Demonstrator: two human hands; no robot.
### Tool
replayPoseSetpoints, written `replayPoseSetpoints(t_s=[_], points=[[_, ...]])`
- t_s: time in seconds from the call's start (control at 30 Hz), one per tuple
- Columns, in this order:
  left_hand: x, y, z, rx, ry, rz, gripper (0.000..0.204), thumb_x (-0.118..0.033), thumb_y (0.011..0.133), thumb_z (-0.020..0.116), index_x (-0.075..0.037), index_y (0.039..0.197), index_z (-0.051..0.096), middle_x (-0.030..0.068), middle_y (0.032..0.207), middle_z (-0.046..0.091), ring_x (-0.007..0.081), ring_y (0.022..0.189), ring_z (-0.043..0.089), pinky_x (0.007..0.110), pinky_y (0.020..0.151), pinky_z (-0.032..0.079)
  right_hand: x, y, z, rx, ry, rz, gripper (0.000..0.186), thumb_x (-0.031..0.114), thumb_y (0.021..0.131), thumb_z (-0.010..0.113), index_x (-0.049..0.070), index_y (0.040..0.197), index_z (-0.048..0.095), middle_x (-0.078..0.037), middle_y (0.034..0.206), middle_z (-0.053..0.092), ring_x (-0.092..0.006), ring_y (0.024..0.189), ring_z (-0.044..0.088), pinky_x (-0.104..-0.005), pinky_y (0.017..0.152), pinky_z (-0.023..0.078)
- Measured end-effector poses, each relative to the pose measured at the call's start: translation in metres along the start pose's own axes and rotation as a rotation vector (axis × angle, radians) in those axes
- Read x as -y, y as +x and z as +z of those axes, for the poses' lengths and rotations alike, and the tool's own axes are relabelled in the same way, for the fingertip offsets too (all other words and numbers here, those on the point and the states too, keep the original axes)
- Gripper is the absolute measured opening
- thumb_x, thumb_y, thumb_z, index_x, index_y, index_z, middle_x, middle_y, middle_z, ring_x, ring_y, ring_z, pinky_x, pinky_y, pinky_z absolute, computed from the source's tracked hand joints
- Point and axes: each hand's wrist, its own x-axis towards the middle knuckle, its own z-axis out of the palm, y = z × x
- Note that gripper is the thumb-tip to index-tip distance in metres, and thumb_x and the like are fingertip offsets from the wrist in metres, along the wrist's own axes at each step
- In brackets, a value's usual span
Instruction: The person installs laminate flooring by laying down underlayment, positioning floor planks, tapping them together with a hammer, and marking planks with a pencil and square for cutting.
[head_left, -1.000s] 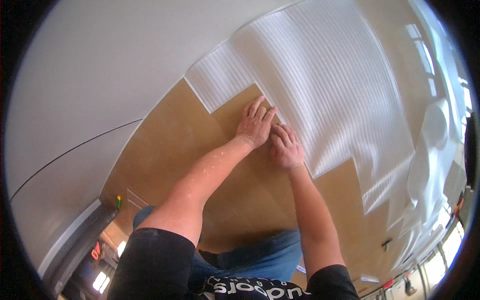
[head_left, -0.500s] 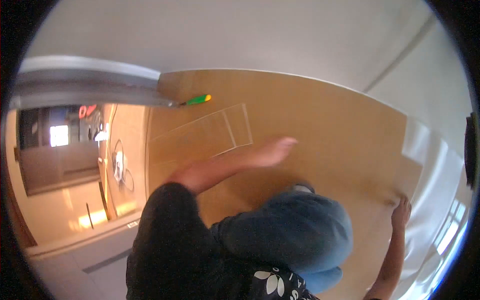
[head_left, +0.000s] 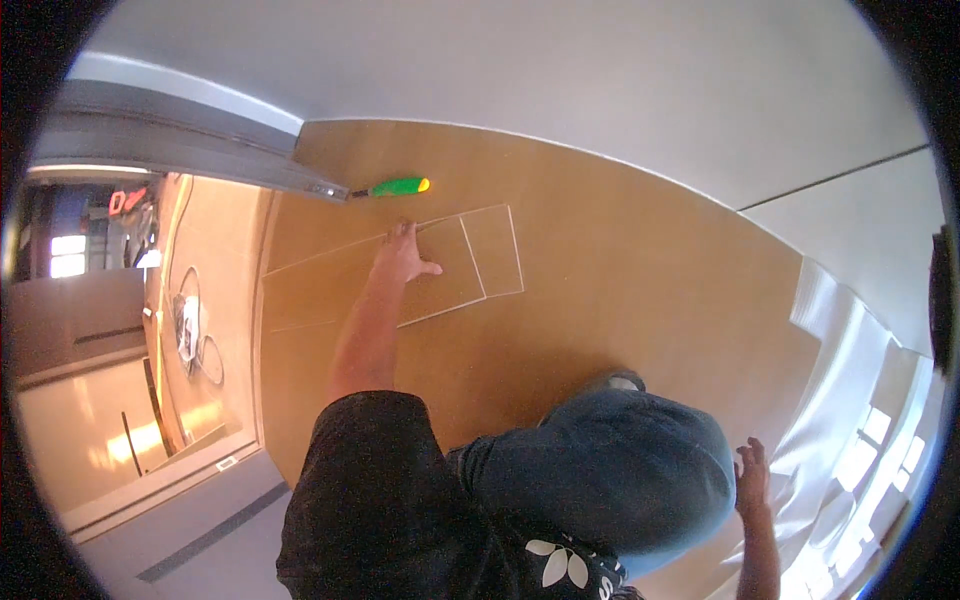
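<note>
My left hand [head_left: 403, 255] reaches over a long flat brown panel [head_left: 450, 265] with pale edges, which lies on the brown floor [head_left: 640, 260]. Its fingers are stretched toward the panel's far edge and the thumb stands apart; firm contact cannot be made out. A narrower pale-edged piece [head_left: 498, 250] adjoins the panel's right end. Beyond them lies a screwdriver [head_left: 400, 187] with a green handle and yellow end, its shaft toward the door frame. My right hand [head_left: 753, 475] hovers beside my bent knee [head_left: 650, 460], fingers apart and nothing visible in them.
A pale wall [head_left: 600, 80] borders the far side. At left, a grey door frame [head_left: 190, 140] opens onto another room, where a cord [head_left: 205, 340] lies on the floor. Crumpled white sheeting [head_left: 830, 370] runs along the right side.
My left hand has moved left and away from me, onto the panel area. My right hand has drawn back from the floor beside the white sheeting toward my knee.
</note>
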Motion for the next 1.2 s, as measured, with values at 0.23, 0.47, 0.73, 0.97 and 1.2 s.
replayPoseSetpoints(t_s=[0.23,0.47,0.73,0.97,1.2], points=[[0.035,-0.006,0.012,-0.068,-0.069,0.063,0.118,-0.052,0.055,0.096,0.001,0.146,0.044,0.0271,0.149,0.046,0.0426,0.14,0.045,0.052,0.115,0.042,0.058,-0.014,0.146,-0.069,0.758,0.402,0.03,0.01,0.089,0.071,0.006,0.119,0.065,-0.025,0.15,0.047,-0.0441,0.133,0.054,-0.0479,0.108,0.049],[-0.006,0.006,0.025,-0.138,0.038,0.338,0.106,-0.049,0.053,0.098,0.0,0.136,0.053,0.0245,0.136,0.058,0.0432,0.131,0.052,0.051,0.109,0.045,0.178,0.076,0.166,-0.032,0.714,0.15,0.033,0.02,0.093,0.072,0.009,0.123,0.068,-0.022,0.149,0.051,-0.0422,0.135,0.052,-0.0468,0.111,0.047],[-0.1,-0.036,0.064,0.062,-0.236,0.382,0.067,-0.037,0.065,0.098,-0.002,0.102,0.053,0.0171,0.095,0.061,0.0356,0.09,0.058,0.048,0.081,0.05,0.219,0.173,0.193,-0.207,0.588,-0.119,0.046,0.026,0.092,0.066,0.005,0.132,0.063,-0.023,0.137,0.058,-0.0412,0.132,0.051,-0.048,0.11,0.047],[-0.207,-0.034,0.026,0.077,-0.499,0.542,0.043,-0.031,0.089,0.083,-0.005,0.105,0.054,0.0118,0.087,0.06,0.0268,0.082,0.058,0.043,0.077,0.05,0.253,0.204,0.108,-0.062,0.772,-0.029,0.08,0.04,0.091,0.071,0.003,0.153,0.037,-0.025,0.149,0.051,-0.0421,0.137,0.05,-0.0464,0.113,0.045],[-0.373,-0.039,-0.019,0.024,-0.576,0.859,0.04,-0.019,0.095,0.076,-0.005,0.127,0.057,0.0172,0.118,0.064,0.0309,0.113,0.062,0.042,0.097,0.05,0.138,0.183,0.027,-0.117,1.115,0.245,0.039,0.04,0.1,0.071,0.002,0.109,0.071,-0.006,0.084,0.067,-0.0145,0.079,0.057,-0.0368,0.072,0.052]])
